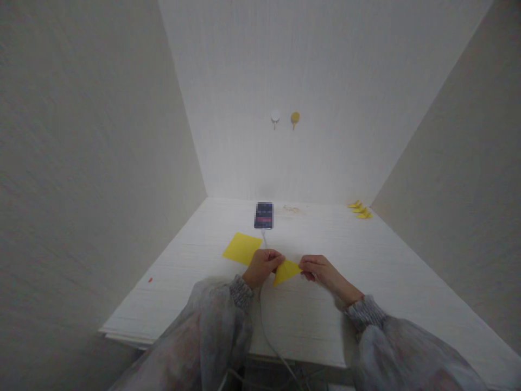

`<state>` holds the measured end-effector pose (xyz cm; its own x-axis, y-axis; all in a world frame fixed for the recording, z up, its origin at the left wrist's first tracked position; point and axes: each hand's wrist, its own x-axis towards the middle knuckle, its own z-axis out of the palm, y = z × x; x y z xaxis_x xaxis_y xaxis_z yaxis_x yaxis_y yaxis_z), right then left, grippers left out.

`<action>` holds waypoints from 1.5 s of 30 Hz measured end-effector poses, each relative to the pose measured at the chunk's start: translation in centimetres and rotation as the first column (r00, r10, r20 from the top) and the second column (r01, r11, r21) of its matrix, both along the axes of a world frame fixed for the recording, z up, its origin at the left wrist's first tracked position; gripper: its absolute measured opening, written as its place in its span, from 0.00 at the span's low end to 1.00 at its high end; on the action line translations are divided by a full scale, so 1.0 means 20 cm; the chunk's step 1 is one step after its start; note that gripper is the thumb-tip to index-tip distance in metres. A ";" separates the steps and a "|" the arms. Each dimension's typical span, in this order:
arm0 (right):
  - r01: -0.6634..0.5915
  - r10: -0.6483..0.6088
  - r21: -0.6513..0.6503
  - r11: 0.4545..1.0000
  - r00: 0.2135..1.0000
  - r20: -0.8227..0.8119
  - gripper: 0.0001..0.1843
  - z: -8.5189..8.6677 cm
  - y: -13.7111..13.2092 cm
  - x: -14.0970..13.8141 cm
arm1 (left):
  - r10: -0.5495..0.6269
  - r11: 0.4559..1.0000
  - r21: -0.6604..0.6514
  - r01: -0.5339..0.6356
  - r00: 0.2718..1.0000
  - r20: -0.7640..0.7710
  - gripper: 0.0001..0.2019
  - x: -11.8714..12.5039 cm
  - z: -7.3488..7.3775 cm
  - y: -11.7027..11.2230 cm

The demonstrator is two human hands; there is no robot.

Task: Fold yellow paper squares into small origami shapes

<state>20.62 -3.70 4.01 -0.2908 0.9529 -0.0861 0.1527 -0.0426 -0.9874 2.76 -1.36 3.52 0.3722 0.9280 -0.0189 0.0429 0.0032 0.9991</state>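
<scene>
Over the tabletop (391, 271), the left hand (264, 265) and right hand (318, 269) both pinched 1 folded yellow paper (287, 270), with 1 flat yellow sheet (241, 248) beside the left, then 1 phone (264, 215), 3 small yellow pieces (360, 210) near the far right corner and 2 wall hooks (275, 116).

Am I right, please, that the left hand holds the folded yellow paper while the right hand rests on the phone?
Not quite: the head view shows the right hand pinching the right tip of the folded yellow paper, apart from the phone.
</scene>
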 end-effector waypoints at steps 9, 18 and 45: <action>0.143 -0.131 0.100 0.985 0.985 -0.114 0.12 -0.02 0.03 0.09 | 0.178 0.984 -0.021 -0.177 0.980 0.094 0.15 -0.04 -0.04 0.06; 0.110 -0.098 0.110 0.988 0.989 -0.114 0.13 0.00 -0.01 -0.11 | 0.201 0.979 -0.023 -0.200 0.964 0.175 0.14 0.03 -0.02 0.04; 0.117 -0.224 0.441 0.890 0.954 0.199 0.09 0.02 -0.03 -0.12 | -0.011 0.997 -0.079 0.026 0.983 0.183 0.15 0.05 0.03 -0.02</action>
<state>18.30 -4.22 4.49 -0.1424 0.9475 0.2865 0.4132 0.3199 -0.8526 3.69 -1.72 4.13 0.3932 0.9192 -0.0239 -0.1387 0.0850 0.9867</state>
